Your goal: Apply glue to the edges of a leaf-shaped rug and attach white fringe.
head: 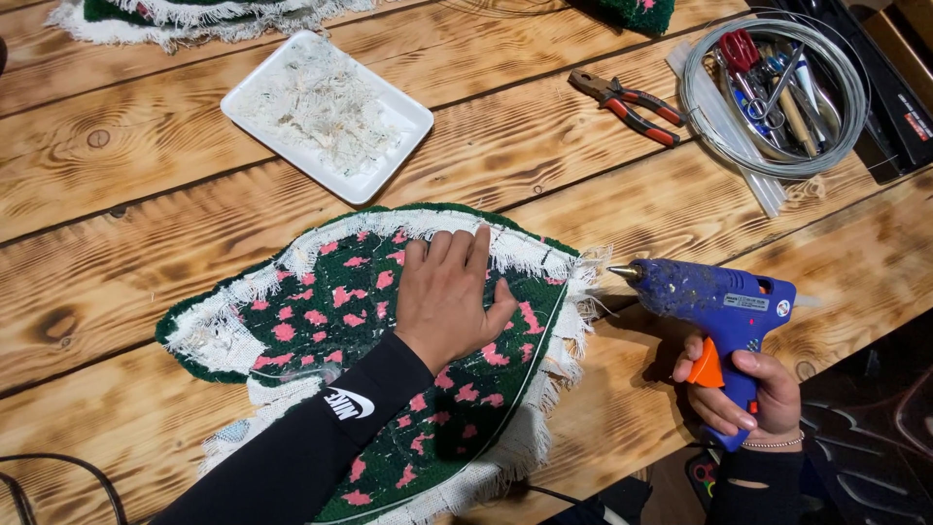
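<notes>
Your left hand (449,297) lies flat on the tufted rug piece (389,360); your right hand (743,394) grips the blue glue gun (714,297), gluing its fringed edge

Rough knotty wood table (146,146), fuzzy fringed cloth rug piece (340,301), blue plastic glue gun (714,297)

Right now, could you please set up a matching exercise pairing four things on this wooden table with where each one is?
Things:
1. blue glue gun
2. white foam tray
3. pliers
4. green and pink rug piece

Places:
A. under the flat left hand
B. beside the coil of wire
C. gripped in the right hand
D. beyond the rug piece, holding white fibre scraps

Pairs: 1-C, 2-D, 3-B, 4-A
</notes>
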